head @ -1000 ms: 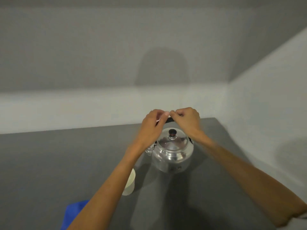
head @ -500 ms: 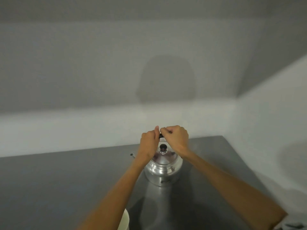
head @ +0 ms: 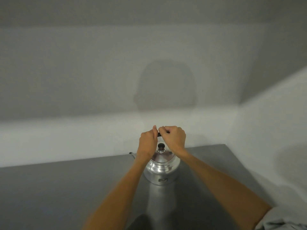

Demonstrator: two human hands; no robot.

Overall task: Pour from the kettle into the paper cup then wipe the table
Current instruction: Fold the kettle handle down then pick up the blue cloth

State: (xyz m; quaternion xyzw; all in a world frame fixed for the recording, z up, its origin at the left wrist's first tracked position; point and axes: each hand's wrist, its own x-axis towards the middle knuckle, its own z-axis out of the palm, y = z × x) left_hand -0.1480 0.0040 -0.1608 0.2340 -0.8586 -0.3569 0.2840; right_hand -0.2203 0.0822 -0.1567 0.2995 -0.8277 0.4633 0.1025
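Tilting upward over the last second, the view is losing the paper cup and blue cloth off its near edge, so pouring is probably not yet begun. The shiny round metal kettle (head: pixel 162 170) is sitting at the far side of the grey desk (head: pixel 58 188), spout leftward. Left hand (head: pixel 147 141) and right hand (head: pixel 174 138) are both curling their fingers (head: pixel 163 130) closed around its black handle (head: pixel 159 134).

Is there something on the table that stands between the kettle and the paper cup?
This cannot be judged: the paper cup is out of view. Both hands, left hand and right hand, grip the kettle handle; the visible table around it shows nothing.
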